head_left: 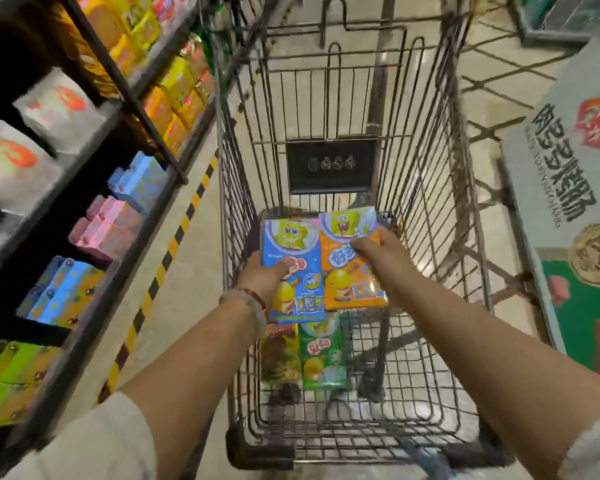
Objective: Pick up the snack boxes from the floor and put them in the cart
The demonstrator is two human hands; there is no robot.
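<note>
Head view, left hand (262, 277) holding blue box (293, 268), right hand (378, 252) holding orange box (352, 261), fingers hidden

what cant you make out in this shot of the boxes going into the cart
Head view, the only one:
- Left hand: most fingers hidden behind the blue snack box.
- Right hand: only the thumb side shows on the orange snack box.
- Green snack box and dark snack box in the cart: tops covered by the held boxes.
- Shelf packs: motion blur makes the print unreadable.
- Floor boxes, if any remain: not in frame.
</note>
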